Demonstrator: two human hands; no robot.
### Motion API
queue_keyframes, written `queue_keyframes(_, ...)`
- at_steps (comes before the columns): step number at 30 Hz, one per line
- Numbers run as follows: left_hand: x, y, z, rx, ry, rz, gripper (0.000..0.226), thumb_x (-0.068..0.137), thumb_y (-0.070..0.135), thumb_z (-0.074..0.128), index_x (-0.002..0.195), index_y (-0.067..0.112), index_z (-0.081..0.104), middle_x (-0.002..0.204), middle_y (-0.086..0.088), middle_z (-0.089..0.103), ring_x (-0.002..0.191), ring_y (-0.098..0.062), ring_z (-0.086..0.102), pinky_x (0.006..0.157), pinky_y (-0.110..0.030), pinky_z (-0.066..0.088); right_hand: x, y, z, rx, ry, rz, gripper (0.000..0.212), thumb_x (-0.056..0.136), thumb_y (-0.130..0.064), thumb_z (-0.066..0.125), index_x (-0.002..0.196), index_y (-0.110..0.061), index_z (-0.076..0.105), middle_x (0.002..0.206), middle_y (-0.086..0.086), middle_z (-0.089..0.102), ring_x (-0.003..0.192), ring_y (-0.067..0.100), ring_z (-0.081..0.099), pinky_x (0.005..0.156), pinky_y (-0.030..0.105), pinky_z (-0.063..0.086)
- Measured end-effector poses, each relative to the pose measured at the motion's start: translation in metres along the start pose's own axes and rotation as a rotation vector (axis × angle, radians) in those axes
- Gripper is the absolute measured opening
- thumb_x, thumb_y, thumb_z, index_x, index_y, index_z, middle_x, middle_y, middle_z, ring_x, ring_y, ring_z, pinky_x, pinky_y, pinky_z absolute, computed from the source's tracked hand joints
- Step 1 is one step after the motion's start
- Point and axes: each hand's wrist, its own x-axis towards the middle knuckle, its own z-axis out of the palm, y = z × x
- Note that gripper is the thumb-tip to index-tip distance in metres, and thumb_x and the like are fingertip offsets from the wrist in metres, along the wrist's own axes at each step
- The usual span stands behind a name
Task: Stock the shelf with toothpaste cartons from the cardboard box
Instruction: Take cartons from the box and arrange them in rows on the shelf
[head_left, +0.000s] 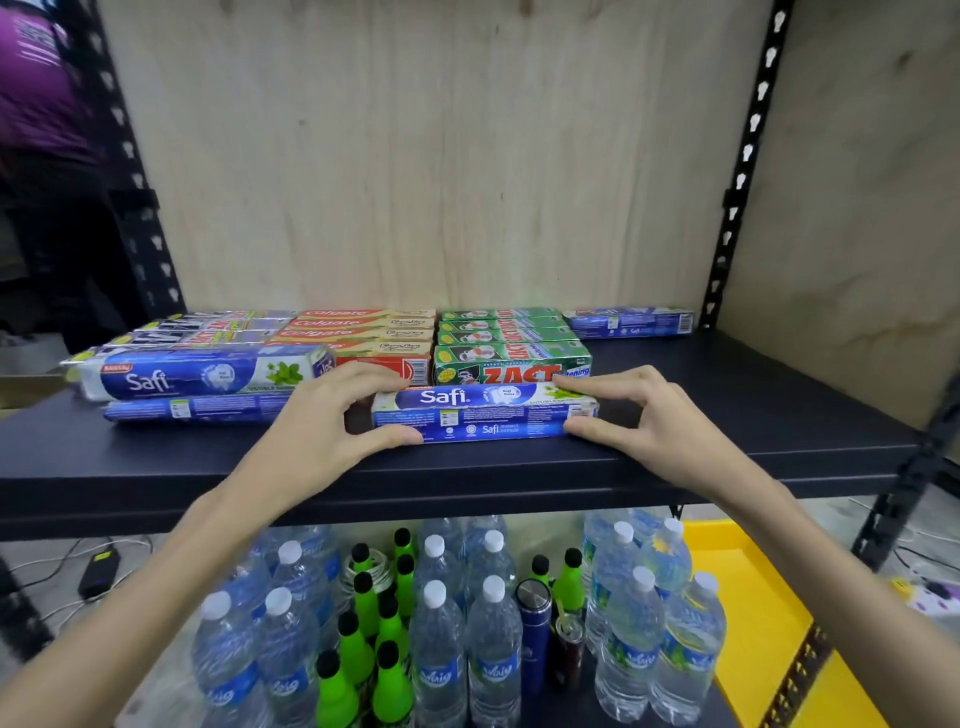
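"Safi" stands on the blue cardboard toothpaste carton (483, 413) at the shelf's front edge; "ZACT" on the green carton (511, 364) behind; "Colgate" on red cartons (363, 325) toward the back edge.

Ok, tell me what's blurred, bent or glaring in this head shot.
Head view: the purple-clad person at top left is motion-blurred; the black uprights lean and bow with wide-angle distortion; the Safi carton, held at its ends by the left hand and right hand, is sharp and readable; soft glare shows on the wrapped Safi pack; lighting is even, shadows faint.
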Motion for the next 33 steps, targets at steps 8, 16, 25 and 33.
queue_keyframes(8, 0.026, 0.041, 0.03, -0.164, -0.128, -0.056, 0.057, 0.078, 0.054, 0.077, 0.131, 0.037, 0.065, 0.116, 0.019, 0.064, 0.104, 0.003, 0.063, 0.093, -0.022, 0.055, -0.029, 0.035, -0.042, 0.011, 0.006, 0.104, 0.05, 0.088, -0.051, 0.065, 0.135, -0.06, 0.051, 0.118, -0.03, 0.057, 0.113, -0.005, 0.047, 0.085, 0.013, 0.039)
queue_keyframes(16, 0.069, 0.1, 0.102, -0.303, -0.118, 0.026, 0.048, 0.079, 0.034, 0.083, 0.124, 0.024, 0.069, 0.12, 0.01, 0.065, 0.107, -0.001, 0.065, 0.097, -0.024, 0.054, -0.052, 0.106, -0.1, 0.013, 0.025, 0.242, 0.048, 0.092, -0.04, 0.068, 0.135, -0.056, 0.053, 0.129, -0.017, 0.063, 0.118, 0.007, 0.058, 0.099, 0.039, 0.053)
queue_keyframes(25, 0.137, 0.139, 0.152, 0.259, -0.067, 0.108, 0.054, 0.086, 0.056, 0.068, 0.134, 0.034, 0.061, 0.126, 0.014, 0.059, 0.122, -0.01, 0.04, 0.106, -0.035, 0.034, -0.023, 0.16, -0.115, -0.133, 0.154, 0.402, 0.05, 0.092, -0.029, 0.072, 0.14, -0.033, 0.06, 0.137, 0.002, 0.064, 0.124, 0.022, 0.057, 0.095, 0.023, 0.038)
queue_keyframes(33, 0.213, 0.121, 0.17, 0.378, -0.1, -0.11, 0.043, 0.079, 0.052, 0.075, 0.117, 0.032, 0.072, 0.112, 0.002, 0.068, 0.117, -0.023, 0.05, 0.098, -0.038, 0.037, 0.047, 0.186, -0.097, -0.146, 0.124, 0.434, 0.071, 0.094, -0.031, 0.07, 0.154, -0.018, 0.035, 0.134, 0.015, 0.059, 0.12, 0.03, 0.057, 0.101, 0.034, 0.045)
